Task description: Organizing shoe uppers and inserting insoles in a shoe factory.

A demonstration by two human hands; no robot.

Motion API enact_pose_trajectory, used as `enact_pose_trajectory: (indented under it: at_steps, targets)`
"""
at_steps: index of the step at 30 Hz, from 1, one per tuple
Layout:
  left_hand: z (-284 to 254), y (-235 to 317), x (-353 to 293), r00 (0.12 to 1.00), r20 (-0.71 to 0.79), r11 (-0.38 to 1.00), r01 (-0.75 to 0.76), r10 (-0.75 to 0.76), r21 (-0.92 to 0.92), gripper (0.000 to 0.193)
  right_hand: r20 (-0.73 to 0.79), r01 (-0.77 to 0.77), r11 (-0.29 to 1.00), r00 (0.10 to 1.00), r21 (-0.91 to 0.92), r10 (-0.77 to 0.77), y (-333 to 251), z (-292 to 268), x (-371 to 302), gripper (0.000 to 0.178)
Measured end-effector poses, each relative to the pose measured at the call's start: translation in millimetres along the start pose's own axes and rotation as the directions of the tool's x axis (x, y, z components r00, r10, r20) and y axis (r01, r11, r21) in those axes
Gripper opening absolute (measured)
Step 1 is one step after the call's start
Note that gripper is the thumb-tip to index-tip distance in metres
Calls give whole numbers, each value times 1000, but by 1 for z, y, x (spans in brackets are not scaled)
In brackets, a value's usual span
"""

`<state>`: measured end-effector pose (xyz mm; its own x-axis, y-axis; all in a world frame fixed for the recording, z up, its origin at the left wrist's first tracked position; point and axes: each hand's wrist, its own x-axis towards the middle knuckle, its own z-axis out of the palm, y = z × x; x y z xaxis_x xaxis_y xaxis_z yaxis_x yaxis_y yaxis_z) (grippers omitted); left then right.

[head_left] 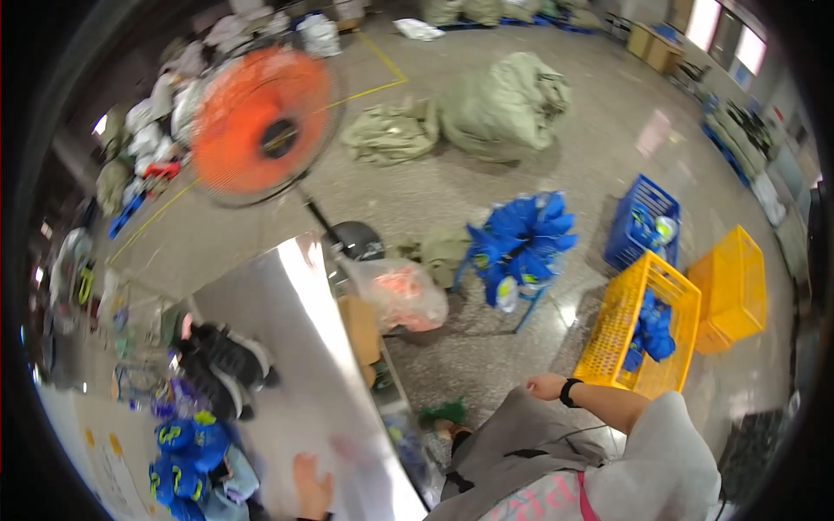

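My left hand (pixel 311 488) hovers over or rests on the shiny metal tabletop (pixel 304 373), fingers apart and holding nothing. Beside it, at the table's left edge, lies a pile of blue pieces with yellow-green marks (pixel 182 460), which look like shoe uppers. Farther up the table stand black shoes with pale soles (pixel 221 369). Over by my right thigh is my right hand (pixel 546 386), with a black band on its wrist; its fingers look curled in, and nothing shows in them. A yellow crate (pixel 599 347) stands just beyond that hand.
Blue pieces hang bunched on a blue stand (pixel 521 247). A blue crate (pixel 621 230) and another yellow crate (pixel 734 291) stand at right. An orange fan (pixel 248 122) rises beyond the table. A plastic bag (pixel 404 295) hangs beside it. Green sacks (pixel 499 108) sit on the floor.
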<state>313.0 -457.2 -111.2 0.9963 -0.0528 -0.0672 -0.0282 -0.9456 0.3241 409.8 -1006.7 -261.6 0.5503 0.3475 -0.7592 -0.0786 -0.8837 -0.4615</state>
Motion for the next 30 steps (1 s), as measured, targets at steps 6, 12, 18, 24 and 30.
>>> enact_pose_trajectory:
  at_steps: [6, 12, 18, 24, 30]
  targets:
    - [121, 205, 77, 966, 197, 986, -161, 168, -53, 39, -124, -361, 926, 919, 113, 374, 230, 22, -66, 32]
    - [316, 302, 90, 578, 805, 853, 345, 135, -391, 33, -90, -493, 810, 835, 316, 543, 427, 31, -87, 28]
    - [359, 511, 136, 409, 899, 988, -56, 155, -145, 32, -173, -599, 568, 587, 564, 791, 630, 35, -76, 30]
    - [347, 638, 200, 272, 948, 941, 243, 167, -235, 38, -515, -584, 733, 534, 349, 670, 727, -85, -12, 52]
    - [402, 541, 167, 332, 939, 977, 157, 88, -146, 37, -483, -759, 585, 413, 286, 772, 817, -45, 24, 30]
